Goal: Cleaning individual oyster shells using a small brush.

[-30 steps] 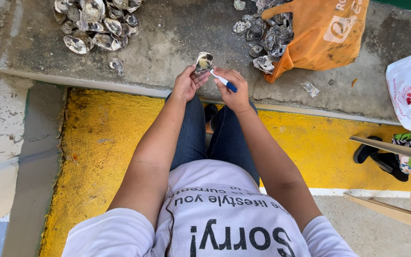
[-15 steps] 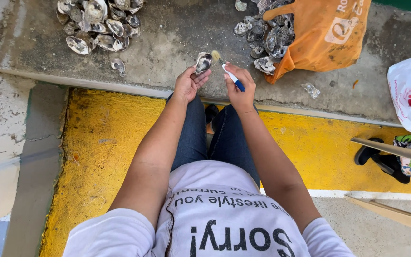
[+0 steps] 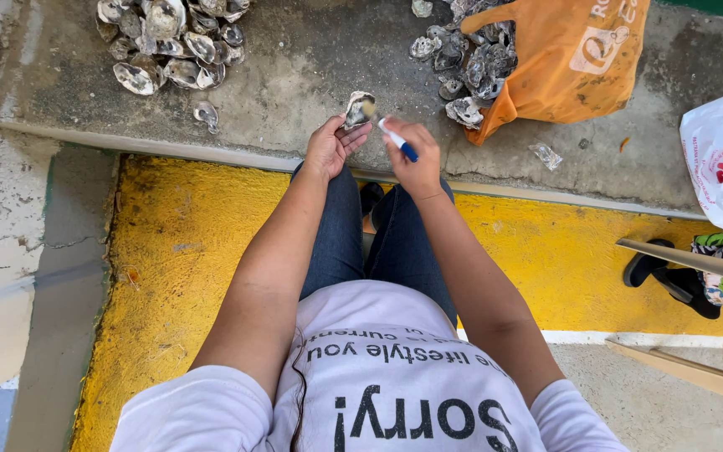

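An oyster (image 3: 358, 109), upper centre of the frame, sits pinched in the left hand (image 3: 330, 147) above the concrete ledge (image 3: 294, 92), while the right hand (image 3: 416, 157) grips a blue-and-white knife (image 3: 398, 140), tip at the shell. The work likely goes best with the shell held steady and the blade kept angled away from the palm. More shells (image 3: 165, 42) lie upper left; an orange bag (image 3: 571, 59) spills others. The blade tip is too small to make out.

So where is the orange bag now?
In the head view the orange bag lies at the upper right on the grey concrete ledge, with oyster shells spilling from its left side.
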